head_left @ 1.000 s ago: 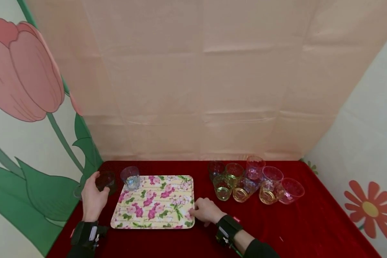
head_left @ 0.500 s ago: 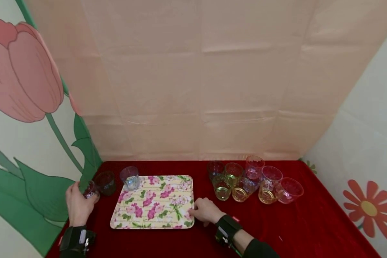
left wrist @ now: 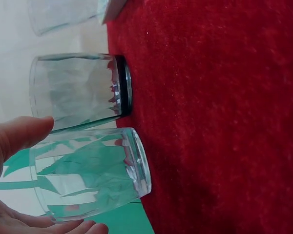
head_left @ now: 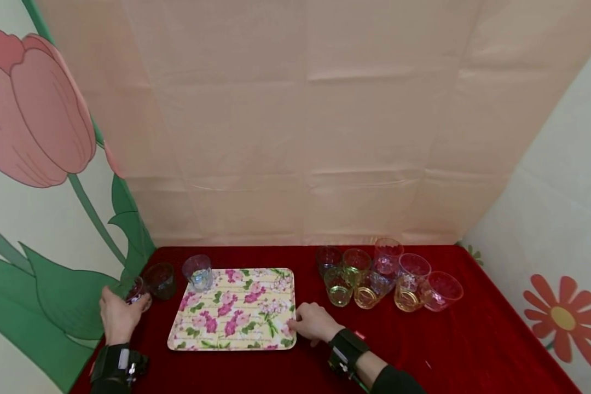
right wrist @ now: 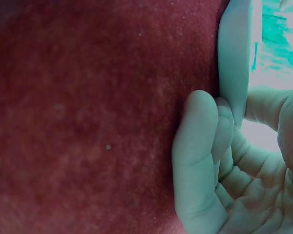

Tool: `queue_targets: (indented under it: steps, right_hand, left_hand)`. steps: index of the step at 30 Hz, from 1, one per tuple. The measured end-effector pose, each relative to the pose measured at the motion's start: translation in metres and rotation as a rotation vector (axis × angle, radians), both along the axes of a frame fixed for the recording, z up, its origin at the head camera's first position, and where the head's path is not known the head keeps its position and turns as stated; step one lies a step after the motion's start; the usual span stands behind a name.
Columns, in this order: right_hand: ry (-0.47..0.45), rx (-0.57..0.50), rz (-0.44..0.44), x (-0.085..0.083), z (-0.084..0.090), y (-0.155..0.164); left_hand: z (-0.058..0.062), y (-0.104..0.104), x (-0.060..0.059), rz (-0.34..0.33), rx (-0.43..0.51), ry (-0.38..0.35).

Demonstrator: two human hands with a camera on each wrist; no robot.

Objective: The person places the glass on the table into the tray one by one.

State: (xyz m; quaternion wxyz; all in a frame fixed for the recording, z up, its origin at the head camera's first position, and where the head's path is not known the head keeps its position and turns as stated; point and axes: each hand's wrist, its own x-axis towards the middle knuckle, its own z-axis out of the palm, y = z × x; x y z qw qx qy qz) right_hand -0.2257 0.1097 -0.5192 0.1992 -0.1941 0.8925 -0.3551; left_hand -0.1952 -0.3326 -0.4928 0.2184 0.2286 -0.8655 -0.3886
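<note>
Backdrop: peach cloth hangs behind a red-covered bench (head_left: 473, 350), with a tulip panel (head_left: 34, 109) at the left of the frame and a daisy panel (head_left: 566, 320) at the right.
Right hand: the right hand (head_left: 314, 323) sits at lower centre, on the near right corner of the floral tray (head_left: 236, 309); the wrist view shows its fingers (right wrist: 200, 161) curled against the tray's edge, thumb on the far side, pinching the rim.
Left hand: the left hand (head_left: 119, 316) is at the lower left, at the bench's left edge; its fingers (left wrist: 24, 134) are loosely spread around a clear faceted glass (head_left: 135, 289), thumb on one side and fingertips on the other, cupping more than clamping.
Key relation: that glass stands upright, long axis vertical, just beyond the left palm and left of the tray; the left hand is far nearer to it than the right.
Neighbours: a darker glass (head_left: 160, 280) stands just beside it, further back, and a bluish glass (head_left: 198, 272) stands at the tray's far left corner.
Far right: a cluster of tinted glasses (head_left: 384, 279) stands well apart from both hands.
</note>
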Motion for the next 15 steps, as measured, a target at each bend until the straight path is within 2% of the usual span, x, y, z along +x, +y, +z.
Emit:
queue_targets:
  steps: [5,8,15]
  right_hand:
    - [0.002,-0.003,-0.005,0.0,-0.001,0.0]
    - [0.007,-0.003,-0.007,0.0,-0.002,0.0]
    - [0.009,0.013,-0.011,-0.001,-0.005,-0.001]
  left_hand:
    - [-0.001,-0.004,-0.004,0.015,0.041,-0.066]
    - [-0.002,-0.005,-0.007,0.022,0.079,-0.08]
    - [-0.005,-0.003,-0.011,0.036,0.264,-0.074]
